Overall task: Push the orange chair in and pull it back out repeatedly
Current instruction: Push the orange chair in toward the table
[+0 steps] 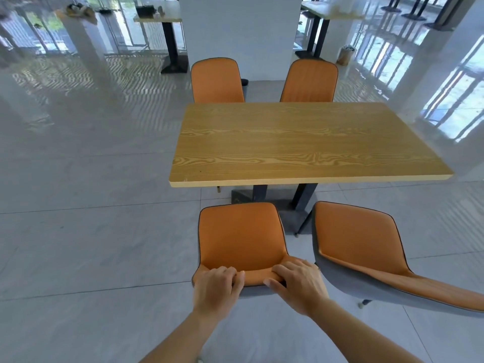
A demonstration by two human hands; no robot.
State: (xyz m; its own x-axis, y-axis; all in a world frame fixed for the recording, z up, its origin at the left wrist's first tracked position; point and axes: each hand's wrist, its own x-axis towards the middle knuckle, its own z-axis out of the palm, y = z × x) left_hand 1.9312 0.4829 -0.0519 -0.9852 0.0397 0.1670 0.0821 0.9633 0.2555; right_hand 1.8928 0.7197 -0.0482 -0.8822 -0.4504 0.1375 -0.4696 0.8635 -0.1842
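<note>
Both clasp orange chair (pixel 239 234) by top of back: left grip (pixel 217 285), right grip (pixel 296 281). Chair stands out from table (pixel 301 142); push-in probably next, repeats done unknowable.

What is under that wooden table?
Under the table stand two dark posts on dark base plates. The tabletop hides the far chairs' seats.

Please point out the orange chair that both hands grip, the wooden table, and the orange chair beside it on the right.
gripped orange chair (pixel 239 231): head view, middle of its seat.
wooden table (pixel 301 142): head view, bare top.
neighbouring orange chair (pixel 358 237): head view, its seat.
</note>
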